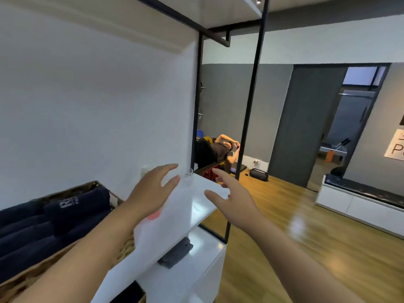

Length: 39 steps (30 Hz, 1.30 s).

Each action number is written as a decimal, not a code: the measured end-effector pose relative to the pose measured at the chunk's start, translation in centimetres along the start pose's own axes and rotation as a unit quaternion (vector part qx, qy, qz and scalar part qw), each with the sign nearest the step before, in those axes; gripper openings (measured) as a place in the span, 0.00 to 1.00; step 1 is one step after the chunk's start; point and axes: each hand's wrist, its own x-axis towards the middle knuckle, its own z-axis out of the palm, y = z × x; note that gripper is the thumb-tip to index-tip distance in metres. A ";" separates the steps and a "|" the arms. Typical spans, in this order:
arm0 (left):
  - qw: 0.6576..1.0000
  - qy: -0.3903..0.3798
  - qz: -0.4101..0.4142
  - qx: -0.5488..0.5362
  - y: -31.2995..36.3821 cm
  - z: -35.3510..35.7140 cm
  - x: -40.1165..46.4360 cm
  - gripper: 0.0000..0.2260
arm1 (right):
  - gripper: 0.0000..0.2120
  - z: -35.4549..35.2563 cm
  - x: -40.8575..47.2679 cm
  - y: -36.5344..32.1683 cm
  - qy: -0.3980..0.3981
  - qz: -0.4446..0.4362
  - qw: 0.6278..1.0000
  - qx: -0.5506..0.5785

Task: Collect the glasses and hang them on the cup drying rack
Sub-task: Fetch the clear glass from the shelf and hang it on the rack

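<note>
One clear glass just beyond spread left hand, right hand nearby.

A white shelving unit with black metal posts is standing against a white wall. Beyond it, wood flooring is catching glare, a grey wall is framing an open doorway, and a low white cabinet is sitting right of the shelving.

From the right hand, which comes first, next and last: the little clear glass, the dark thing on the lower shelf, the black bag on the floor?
From the right hand:
1. Clear glass, just left, at the shelf's far corner.
2. Dark thing, below on the lower shelf.
3. Black bag, across the floor by the wall.
</note>
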 end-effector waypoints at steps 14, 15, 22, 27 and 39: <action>0.997 -0.008 -0.071 0.016 -9.6 9.6 15.3 0.29 | 0.37 3.9 19.1 13.5 -0.037 0.016 0.999 -0.005; 0.997 -0.005 -0.078 0.018 -10.1 10.3 16.0 0.30 | 0.37 4.6 20.5 14.7 -0.041 0.018 0.999 0.002; 0.987 0.016 -0.154 0.051 -13.9 15.3 22.0 0.30 | 0.37 11.4 29.8 24.2 -0.108 0.004 0.992 0.057; 0.974 0.030 -0.217 0.064 -16.4 19.0 24.7 0.30 | 0.38 16.1 35.3 30.2 -0.165 -0.006 0.985 0.049; 0.950 0.070 -0.298 0.061 -19.4 22.9 24.4 0.29 | 0.50 24.4 44.2 36.4 -0.236 0.019 0.970 0.051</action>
